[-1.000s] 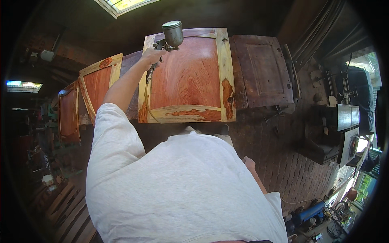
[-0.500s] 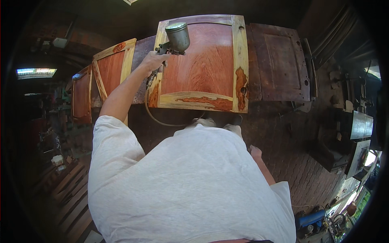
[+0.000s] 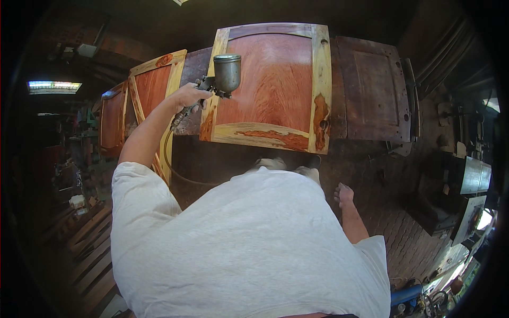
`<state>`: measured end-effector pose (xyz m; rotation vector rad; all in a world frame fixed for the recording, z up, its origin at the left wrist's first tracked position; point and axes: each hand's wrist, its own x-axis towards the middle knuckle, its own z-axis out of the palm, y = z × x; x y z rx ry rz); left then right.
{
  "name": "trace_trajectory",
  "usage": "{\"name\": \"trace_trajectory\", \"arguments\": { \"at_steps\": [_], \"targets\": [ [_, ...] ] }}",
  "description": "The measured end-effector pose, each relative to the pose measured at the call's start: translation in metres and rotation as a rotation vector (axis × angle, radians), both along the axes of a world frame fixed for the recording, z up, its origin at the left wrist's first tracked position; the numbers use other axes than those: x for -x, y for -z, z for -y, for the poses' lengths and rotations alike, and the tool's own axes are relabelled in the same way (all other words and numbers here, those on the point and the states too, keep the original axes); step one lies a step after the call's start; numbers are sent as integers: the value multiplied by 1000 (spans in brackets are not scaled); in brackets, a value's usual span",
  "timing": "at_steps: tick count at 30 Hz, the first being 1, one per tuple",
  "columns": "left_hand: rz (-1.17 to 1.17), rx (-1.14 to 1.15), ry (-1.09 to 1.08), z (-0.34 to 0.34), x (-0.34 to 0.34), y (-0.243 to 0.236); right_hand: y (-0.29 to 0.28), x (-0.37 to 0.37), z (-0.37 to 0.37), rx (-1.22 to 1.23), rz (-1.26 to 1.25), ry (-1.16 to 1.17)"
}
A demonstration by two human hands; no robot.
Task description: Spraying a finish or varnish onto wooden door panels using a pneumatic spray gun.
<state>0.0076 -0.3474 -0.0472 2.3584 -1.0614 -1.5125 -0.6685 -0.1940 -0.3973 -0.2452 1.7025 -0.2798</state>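
Observation:
My left hand [image 3: 192,97] grips a spray gun [image 3: 208,85] topped with a metal paint cup [image 3: 227,73]. A faint mist leaves the nozzle toward the reddish middle panel of a wooden cabinet door [image 3: 273,79], which has a pale yellow frame with dark knots. The gun is held over the door's left side, apart from the surface. A thin air hose [image 3: 168,153] hangs from the handle and curves toward my body. Low at my right side, my right hand [image 3: 344,194] has its fingers curled in, with nothing visible in them.
A dark panelled door [image 3: 374,87] lies at the right; another framed door [image 3: 154,87] and a smaller reddish one [image 3: 113,119] are at the left. Wooden slats [image 3: 90,252] are at the lower left. A blue tank [image 3: 407,294] sits at the lower right on the brick floor [image 3: 382,222].
The spray gun has come lower and slightly left, and mist now shows at its nozzle. My right hand has swung outward. The whole view has shifted a little.

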Motion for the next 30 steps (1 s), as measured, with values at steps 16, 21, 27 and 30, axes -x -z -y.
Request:
{"name": "trace_trajectory", "arguments": {
  "at_steps": [16,21,27,30],
  "targets": [
    [1,478,-294,149,-13,66,-2,-13,-128,319,-155,-482],
    [35,441,-260,122,-13,50,24,-20,-134,466,-344,-957],
    [41,294,-159,51,-15,21,10,-36,-75,278,-34,-358],
    [27,243,-109,16,-15,5,-9,-38,-29,-33,61,54]
  ]
}}
